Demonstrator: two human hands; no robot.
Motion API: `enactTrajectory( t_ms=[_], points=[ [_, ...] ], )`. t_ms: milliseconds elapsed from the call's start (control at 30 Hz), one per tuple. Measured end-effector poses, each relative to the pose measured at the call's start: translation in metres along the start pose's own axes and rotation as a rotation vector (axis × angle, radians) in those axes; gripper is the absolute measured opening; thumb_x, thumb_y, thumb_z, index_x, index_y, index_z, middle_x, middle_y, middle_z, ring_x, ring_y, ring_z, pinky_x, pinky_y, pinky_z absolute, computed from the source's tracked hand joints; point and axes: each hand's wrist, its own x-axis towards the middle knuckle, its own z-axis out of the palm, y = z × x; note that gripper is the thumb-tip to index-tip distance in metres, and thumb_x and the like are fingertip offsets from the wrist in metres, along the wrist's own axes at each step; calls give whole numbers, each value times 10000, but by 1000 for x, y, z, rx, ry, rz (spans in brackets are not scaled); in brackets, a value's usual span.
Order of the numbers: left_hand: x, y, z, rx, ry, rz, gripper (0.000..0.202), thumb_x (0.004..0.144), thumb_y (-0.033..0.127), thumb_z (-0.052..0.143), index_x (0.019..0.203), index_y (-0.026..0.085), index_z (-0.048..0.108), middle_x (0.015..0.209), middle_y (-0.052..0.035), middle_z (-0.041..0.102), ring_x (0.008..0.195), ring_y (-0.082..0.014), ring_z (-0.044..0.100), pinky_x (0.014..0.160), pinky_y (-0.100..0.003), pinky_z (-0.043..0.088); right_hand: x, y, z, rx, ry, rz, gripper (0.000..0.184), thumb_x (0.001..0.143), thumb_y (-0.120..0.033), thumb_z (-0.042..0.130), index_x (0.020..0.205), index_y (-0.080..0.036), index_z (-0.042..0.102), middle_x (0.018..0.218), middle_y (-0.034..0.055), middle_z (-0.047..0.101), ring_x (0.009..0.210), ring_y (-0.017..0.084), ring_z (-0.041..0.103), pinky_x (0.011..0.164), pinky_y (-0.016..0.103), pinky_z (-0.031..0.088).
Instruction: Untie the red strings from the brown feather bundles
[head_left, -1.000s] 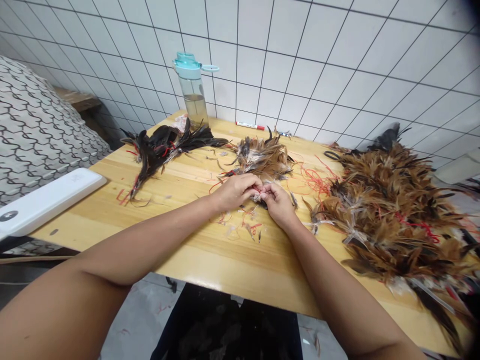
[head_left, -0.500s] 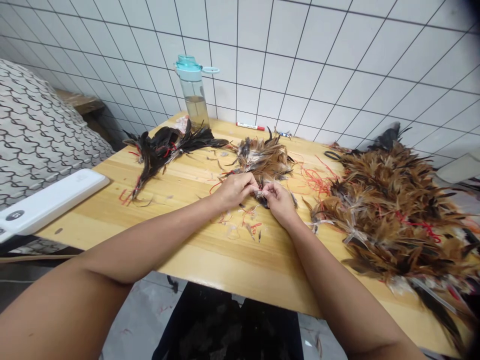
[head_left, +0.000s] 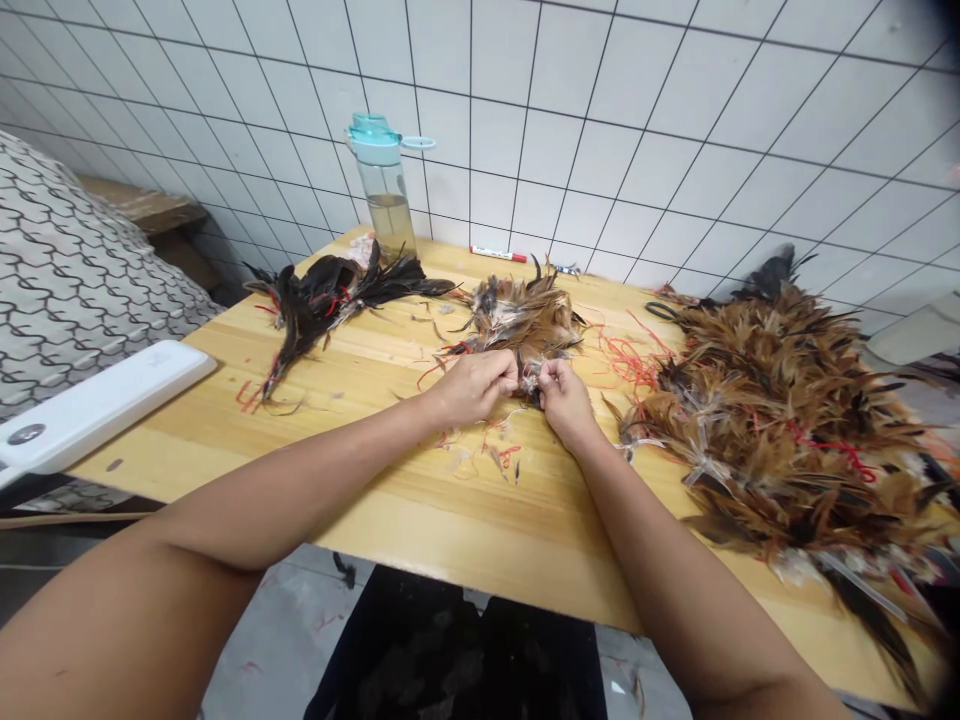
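Observation:
Both my hands work at the near end of a small bundle of brown and dark feathers [head_left: 529, 318] in the middle of the table. My left hand [head_left: 474, 388] is closed in a pinch just left of the bundle's pale quill ends [head_left: 531, 381]. To the right of those ends, my right hand [head_left: 564, 402] is closed too, fingertips curled against them. Whatever lies within either pinch is too small to make out. Loose red string and feather scraps [head_left: 504, 458] lie on the wooden table [head_left: 450, 520] below my hands.
At left are black feather bundles [head_left: 322, 300] and a long white device [head_left: 112, 400]. A water bottle [head_left: 388, 205] and a red-capped marker [head_left: 496, 255] stand and lie near the tiled wall. Red string [head_left: 634, 358] lies beside a large brown feather pile [head_left: 795, 410] at right.
My hands have moved slightly apart, and the pale quill ends now show between them. Both hands remain closed. The view has shifted a little.

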Motion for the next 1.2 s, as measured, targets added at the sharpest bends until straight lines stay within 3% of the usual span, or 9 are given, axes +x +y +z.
enactTrajectory(
  t_ms=[333, 600, 767, 933, 1000, 1133, 1200],
  points=[
    [-1, 1, 4, 39, 10, 184, 145, 824, 69, 411, 750, 192, 434, 709, -8, 539, 658, -131, 491, 631, -241, 387, 0, -15, -6, -270, -48, 103, 86, 804, -151, 373, 759, -222, 393, 751, 22, 524, 734, 182, 479, 696, 296, 352],
    [-1, 2, 4, 27, -50, 148, 148, 881, 148, 410, 748, 185, 463, 721, -20, 568, 673, -134, 511, 648, -249, 398, -2, -20, -7, -355, -72, 181, 105, 788, -123, 407, 780, -214, 457, 765, 19, 554, 729, 178, 487, 670, 284, 342],
    [-1, 2, 4, -23, -96, 45, 134, 881, 193, 435, 763, 181, 498, 730, -13, 597, 677, -127, 541, 656, -249, 415, -2, -21, -8, -367, -77, 221, 85, 827, -158, 435, 826, -211, 501, 804, 25, 593, 738, 175, 506, 665, 280, 352],
    [-3, -8, 7, -303, -30, -197, 103, 899, 245, 447, 840, 181, 502, 756, -10, 658, 684, -127, 622, 653, -249, 484, -1, -17, -10, -179, -86, 237, 76, 851, -213, 491, 812, -196, 554, 766, 1, 605, 719, 140, 529, 699, 256, 392],
    [-3, -12, 9, -409, 40, -230, 93, 906, 263, 457, 866, 184, 488, 791, -17, 669, 708, -134, 646, 676, -265, 509, -2, -18, -12, -85, -139, 257, 140, 860, -269, 516, 769, -185, 582, 709, -10, 585, 660, 121, 509, 657, 239, 391],
    [-3, -11, 7, -271, 159, -99, 81, 914, 237, 460, 861, 182, 486, 859, -37, 641, 786, -138, 627, 758, -288, 495, -5, -27, -21, 272, -300, 435, 341, 900, -415, 486, 745, -147, 629, 643, -8, 557, 512, 70, 432, 489, 197, 309],
    [-2, -7, 5, -143, 135, 46, 91, 916, 211, 443, 853, 177, 499, 883, -54, 617, 827, -145, 594, 776, -292, 476, -6, -31, -25, 468, -367, 538, 390, 861, -500, 542, 775, -133, 643, 645, -4, 561, 475, 49, 398, 419, 182, 219]
  ],
)
